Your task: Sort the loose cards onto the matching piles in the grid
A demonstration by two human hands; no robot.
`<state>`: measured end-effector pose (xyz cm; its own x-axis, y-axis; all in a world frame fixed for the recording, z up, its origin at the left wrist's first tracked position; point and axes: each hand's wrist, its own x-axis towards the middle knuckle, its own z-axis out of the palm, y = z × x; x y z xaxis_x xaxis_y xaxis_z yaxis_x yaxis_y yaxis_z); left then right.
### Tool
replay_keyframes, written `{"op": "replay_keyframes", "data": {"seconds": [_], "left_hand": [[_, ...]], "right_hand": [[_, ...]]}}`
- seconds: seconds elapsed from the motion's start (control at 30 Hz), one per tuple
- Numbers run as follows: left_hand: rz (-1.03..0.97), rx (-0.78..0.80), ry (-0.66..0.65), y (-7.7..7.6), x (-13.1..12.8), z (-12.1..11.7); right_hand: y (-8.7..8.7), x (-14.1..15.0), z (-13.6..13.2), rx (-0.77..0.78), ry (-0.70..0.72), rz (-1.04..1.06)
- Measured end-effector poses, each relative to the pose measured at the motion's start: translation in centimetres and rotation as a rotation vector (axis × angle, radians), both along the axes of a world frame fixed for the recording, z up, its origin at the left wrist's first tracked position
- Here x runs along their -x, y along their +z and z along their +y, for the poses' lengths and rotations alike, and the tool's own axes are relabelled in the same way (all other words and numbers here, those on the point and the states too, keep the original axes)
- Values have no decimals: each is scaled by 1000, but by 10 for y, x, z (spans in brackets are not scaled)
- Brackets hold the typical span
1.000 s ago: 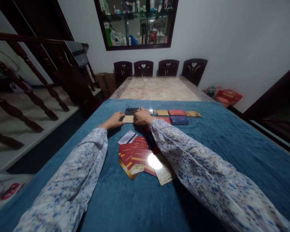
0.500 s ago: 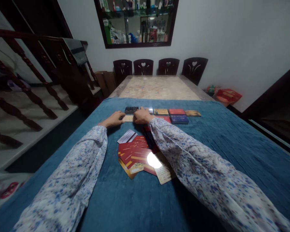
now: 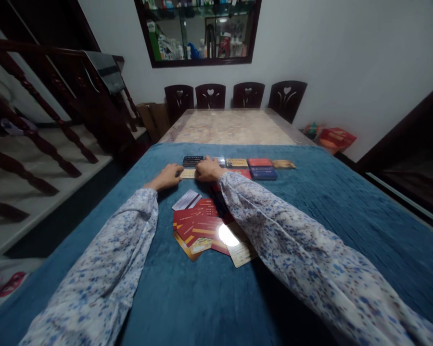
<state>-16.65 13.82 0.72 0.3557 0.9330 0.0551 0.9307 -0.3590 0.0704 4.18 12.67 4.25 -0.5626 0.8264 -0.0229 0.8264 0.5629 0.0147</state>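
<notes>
A cream card stack (image 3: 188, 173) lies flat on the blue cloth, between my two hands. At its left end, my left hand (image 3: 167, 177) has its fingers bent against the edge. My right hand (image 3: 209, 170) is curled at the other end, its fingertips partly hidden. Just behind sits a black card stack (image 3: 193, 161). To the right are a yellow stack (image 3: 236, 163), a red stack (image 3: 260, 162), a dark blue stack (image 3: 263, 173) and a brown card (image 3: 283, 164). Nearer to me, loose red cards (image 3: 198, 226) lie fanned with a white card (image 3: 186, 200); my right sleeve covers part of this pile.
A blue cloth (image 3: 159, 293) covers the near part of the table, and the bare marbled tabletop (image 3: 234, 126) shows beyond it. Several dark chairs (image 3: 248, 94) line the far end. A wooden railing (image 3: 39, 103) stands at the left, and a red bag (image 3: 335, 139) lies at the right.
The whole view has shifted slightly, so everything appears a little higher and further left. Both hands stay at the cream cards, with hardly any movement.
</notes>
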Motion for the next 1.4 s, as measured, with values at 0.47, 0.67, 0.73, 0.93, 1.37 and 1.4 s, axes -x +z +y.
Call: {"op": "replay_keyframes", "data": {"seconds": [0.47, 0.67, 0.73, 0.93, 1.37, 1.4], "left_hand": [[-52, -97, 107, 10, -10, -33], [-87, -143, 54, 16, -30, -55], [-99, -156, 32, 16, -36, -62], [-129, -193, -58, 16, -58, -81], [-204, -200, -255, 15, -103, -121], [-198, -199, -255, 15, -107, -125]], "right_hand": [[5, -41, -17, -128, 48, 14], [9, -73, -38, -153, 30, 11], [10, -83, -46, -151, 24, 13], [13, -106, -67, -145, 13, 13], [8, -145, -103, -140, -30, 70], [8, -149, -106, -141, -32, 72]]}}
